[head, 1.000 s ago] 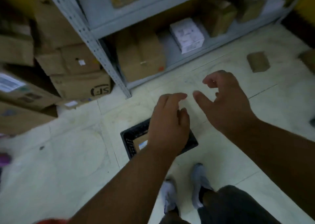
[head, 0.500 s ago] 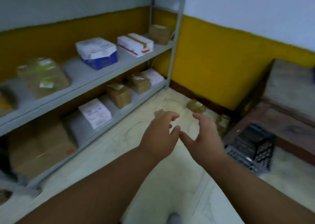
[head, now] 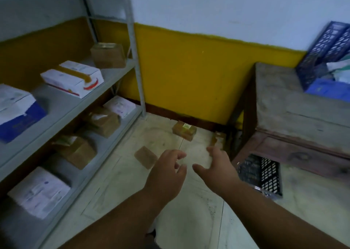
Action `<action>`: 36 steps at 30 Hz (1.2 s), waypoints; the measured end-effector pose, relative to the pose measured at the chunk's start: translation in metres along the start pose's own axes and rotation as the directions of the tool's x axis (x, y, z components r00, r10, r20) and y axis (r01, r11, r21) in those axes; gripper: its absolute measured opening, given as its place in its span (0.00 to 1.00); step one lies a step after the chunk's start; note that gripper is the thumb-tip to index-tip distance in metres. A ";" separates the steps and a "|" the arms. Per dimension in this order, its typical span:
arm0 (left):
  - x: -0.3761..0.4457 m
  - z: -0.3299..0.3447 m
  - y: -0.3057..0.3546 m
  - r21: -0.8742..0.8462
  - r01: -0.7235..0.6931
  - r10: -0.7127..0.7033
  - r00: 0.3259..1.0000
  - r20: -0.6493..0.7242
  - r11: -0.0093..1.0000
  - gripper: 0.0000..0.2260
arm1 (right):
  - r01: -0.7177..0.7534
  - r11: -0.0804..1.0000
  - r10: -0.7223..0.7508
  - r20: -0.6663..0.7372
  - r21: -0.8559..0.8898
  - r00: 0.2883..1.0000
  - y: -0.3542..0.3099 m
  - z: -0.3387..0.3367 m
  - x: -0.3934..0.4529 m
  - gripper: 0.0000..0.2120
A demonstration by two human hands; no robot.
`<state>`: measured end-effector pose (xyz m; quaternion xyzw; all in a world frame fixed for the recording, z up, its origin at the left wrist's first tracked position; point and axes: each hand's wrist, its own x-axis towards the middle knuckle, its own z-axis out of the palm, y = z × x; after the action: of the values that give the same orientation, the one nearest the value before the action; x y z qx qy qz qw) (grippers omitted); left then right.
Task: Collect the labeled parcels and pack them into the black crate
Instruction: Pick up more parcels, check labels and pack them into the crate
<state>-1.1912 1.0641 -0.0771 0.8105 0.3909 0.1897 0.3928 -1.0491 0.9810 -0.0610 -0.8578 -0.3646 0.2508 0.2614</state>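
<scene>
Both my hands are stretched out over the pale floor and hold nothing. My left hand point(head: 167, 170) has loosely curled fingers; my right hand point(head: 217, 166) is spread, thumb pointing left. Ahead on the floor lie three brown parcels: a flat one point(head: 145, 156) just left of my left hand, a taped box point(head: 184, 130) near the yellow wall, and a small one point(head: 218, 139) beside the table leg. A black crate point(head: 262, 174) lies on its side on the floor to the right of my right hand.
A grey metal shelf rack point(head: 79, 104) on the left carries white and brown boxes on two levels. A worn wooden table point(head: 295, 108) stands at right with blue crates point(head: 325, 45) on top. Its legs border the floor parcels.
My view swung up and right from the crate at my feet to the room's corner. Both hands stayed empty and reached further forward toward the floor parcels.
</scene>
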 end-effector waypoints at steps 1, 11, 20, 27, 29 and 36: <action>0.027 0.001 -0.006 0.001 -0.008 0.008 1.000 0.025 1.000 0.12 | -0.019 0.999 0.020 0.022 -0.030 1.000 -0.004 0.001 0.022 0.37; 0.287 -0.013 -0.004 0.021 -0.157 0.139 0.922 0.362 0.987 0.13 | -0.286 0.958 0.287 -0.154 0.025 0.946 -0.031 -0.036 0.227 0.44; 0.469 0.115 -0.032 0.117 -0.075 -0.001 0.834 0.551 0.990 0.16 | -0.495 0.865 0.499 -0.036 0.076 0.866 0.046 -0.010 0.404 0.41; 0.606 0.234 -0.081 0.192 -0.068 -0.067 0.784 0.617 0.979 0.16 | -0.559 0.824 0.559 0.030 0.092 0.829 0.144 0.028 0.572 0.32; 0.635 0.274 -0.116 0.201 -0.052 -0.088 0.771 0.631 0.978 0.16 | -0.623 0.780 0.621 0.050 0.059 0.782 0.186 0.054 0.615 0.31; 0.679 0.437 -0.268 0.206 0.119 -0.230 0.695 0.681 0.971 0.13 | -0.742 0.669 0.743 0.055 -0.049 0.667 0.357 0.205 0.719 0.34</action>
<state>-0.6296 1.4853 -0.5580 0.8072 0.3007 -0.1988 0.4674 -0.5627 1.3658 -0.6095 -0.9254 0.0042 0.3613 0.1142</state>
